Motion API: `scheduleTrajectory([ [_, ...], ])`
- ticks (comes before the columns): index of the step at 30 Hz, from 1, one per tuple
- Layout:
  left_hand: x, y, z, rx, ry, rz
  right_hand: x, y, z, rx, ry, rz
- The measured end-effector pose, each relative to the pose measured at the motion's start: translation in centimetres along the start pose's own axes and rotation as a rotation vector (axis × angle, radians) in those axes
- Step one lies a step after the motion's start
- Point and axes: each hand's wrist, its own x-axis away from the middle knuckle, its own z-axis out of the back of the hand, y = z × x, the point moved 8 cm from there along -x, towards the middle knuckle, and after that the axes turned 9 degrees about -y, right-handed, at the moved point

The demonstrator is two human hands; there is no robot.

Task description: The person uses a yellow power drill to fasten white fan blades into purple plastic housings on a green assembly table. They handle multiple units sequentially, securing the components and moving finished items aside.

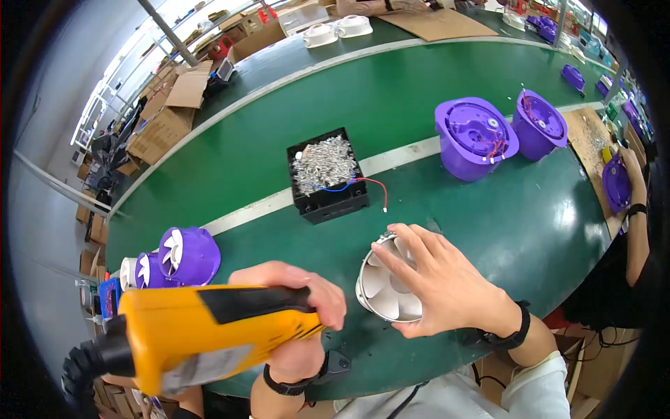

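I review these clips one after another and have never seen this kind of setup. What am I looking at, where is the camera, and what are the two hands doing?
There is no machine: a person wears a wide fisheye camera on the head, looking down at their own hands, so straight edges bend. The left hand grips a yellow power screwdriver. The right hand lies flat on a white fan wheel on the green table. Behind it stands a black box of screws; two purple housings sit at the right, purple fan parts at the left. Another person's arm shows at the far right.
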Motion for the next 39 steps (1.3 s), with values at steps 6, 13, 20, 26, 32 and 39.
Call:
scheduleTrajectory([
  [6, -0.1, -0.4, 0.0, 0.09, 0.076, 0.003, 0.0, -0.2, 0.0, -0.009, -0.012, 0.005],
  [13, -0.2, -0.7, -0.4, 0.118, 0.065, -0.004, 0.0, -0.2, 0.2, -0.007, -0.001, 0.01],
  [20, -0.3, -1.4, -0.5, 0.237, 0.007, 0.041, 0.0, -0.6, 0.1, 0.006, 0.003, 0.023],
  [26, 0.1, 1.8, 0.7, 0.073, 0.102, -0.137, 1.6, -1.6, 0.6, 0.107, 0.0, 0.104],
  [32, 1.5, -0.3, 1.3, 0.039, 0.11, -0.032, 5.0, -2.5, -3.0, 0.396, 0.031, 0.13],
  [39, 0.9, 3.7, 0.5, 0.191, 0.125, -0.238, 4.7, -3.0, -3.4, 0.428, 0.042, 0.15],
])
